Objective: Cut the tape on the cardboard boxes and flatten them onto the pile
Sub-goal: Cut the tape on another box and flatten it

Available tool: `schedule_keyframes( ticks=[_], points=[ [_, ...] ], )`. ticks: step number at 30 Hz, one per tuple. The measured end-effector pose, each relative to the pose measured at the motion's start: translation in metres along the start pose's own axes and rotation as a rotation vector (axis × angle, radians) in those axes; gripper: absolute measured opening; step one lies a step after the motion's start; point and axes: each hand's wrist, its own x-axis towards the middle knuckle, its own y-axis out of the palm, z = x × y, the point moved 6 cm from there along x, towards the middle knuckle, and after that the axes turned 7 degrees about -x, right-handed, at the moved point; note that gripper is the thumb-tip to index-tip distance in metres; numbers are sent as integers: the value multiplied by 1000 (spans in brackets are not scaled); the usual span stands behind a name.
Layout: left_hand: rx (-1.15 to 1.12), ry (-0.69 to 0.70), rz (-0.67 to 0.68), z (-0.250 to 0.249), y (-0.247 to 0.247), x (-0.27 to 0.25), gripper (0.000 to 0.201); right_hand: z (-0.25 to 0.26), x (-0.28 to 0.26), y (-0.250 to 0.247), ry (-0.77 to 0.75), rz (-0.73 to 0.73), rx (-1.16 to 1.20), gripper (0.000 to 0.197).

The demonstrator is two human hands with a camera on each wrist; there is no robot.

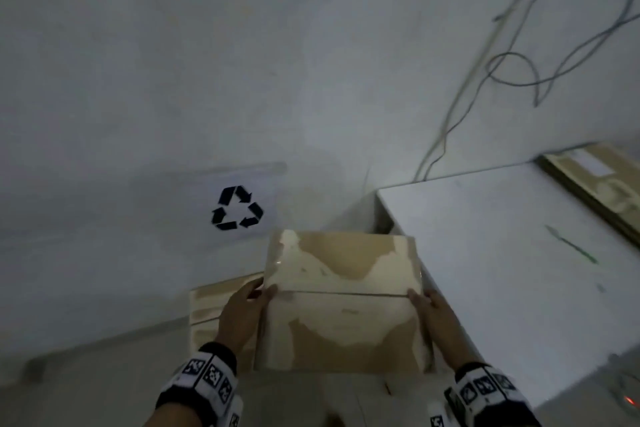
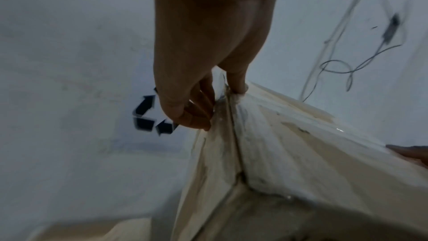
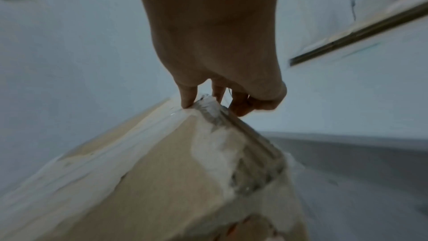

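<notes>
I hold a flattened brown cardboard box [image 1: 343, 302] with torn pale patches and clear tape, level in front of me, low in the head view. My left hand [image 1: 247, 308] grips its left edge, thumb on top and fingers curled under the edge [image 2: 199, 116]. My right hand [image 1: 433, 310] grips the right edge [image 3: 208, 105] the same way, thumb on top. Below the box, on the floor to the left, lies a pile of flat cardboard [image 1: 211, 302], partly covered by the held box.
A white sheet with a black recycling symbol [image 1: 237, 208] hangs on the grey wall ahead. A white table [image 1: 502, 253] stands to the right, with flat cardboard [image 1: 599, 184] at its far corner and a thin green stick [image 1: 571, 246]. Cables [image 1: 512, 73] hang on the wall.
</notes>
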Motion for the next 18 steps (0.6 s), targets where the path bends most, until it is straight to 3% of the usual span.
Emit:
schedule_keyframes(
  ticks=[6, 9, 13, 18],
  points=[
    [168, 322, -54, -117, 69, 1, 34, 40, 2, -130, -172, -206, -5, 23],
    [223, 437, -78, -160, 118, 2, 33, 35, 21, -181, -174, -213, 176, 20],
    [129, 462, -77, -191, 203, -1, 27, 9, 58, -235, -210, -181, 521, 16],
    [-143, 326, -83, -207, 317, -4, 20, -32, 106, -311, -280, -199, 566, 30]
  ],
)
